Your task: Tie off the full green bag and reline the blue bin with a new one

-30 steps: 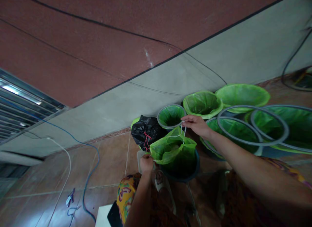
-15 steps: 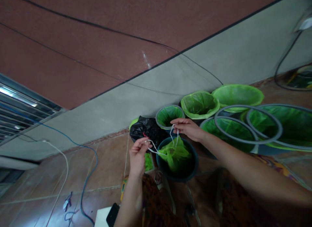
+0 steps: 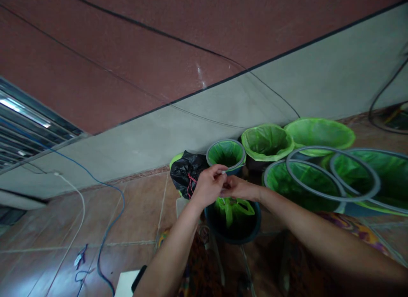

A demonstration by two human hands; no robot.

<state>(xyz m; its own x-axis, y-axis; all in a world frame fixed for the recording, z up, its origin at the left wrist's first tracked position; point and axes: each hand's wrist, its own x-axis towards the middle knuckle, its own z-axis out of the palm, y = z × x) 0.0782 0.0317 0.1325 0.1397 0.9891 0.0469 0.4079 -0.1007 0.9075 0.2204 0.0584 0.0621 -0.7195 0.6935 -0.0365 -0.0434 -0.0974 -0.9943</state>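
the fingers (image 3: pixel 217 174) of the left hand (image 3: pixel 208 187) and the right hand (image 3: pixel 239 188) were pinched narrow and close together, a white tie (image 3: pixel 224 172) held mostly hidden between them, above a green plastic bag (image 3: pixel 231 209) sunk in a dark bucket (image 3: pixel 255 222); a black bag (image 3: pixel 186 171) was left just beside.

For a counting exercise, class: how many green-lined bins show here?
7: one bin front centre, three along the wall, two at right, one behind the black bag; others may be hidden.
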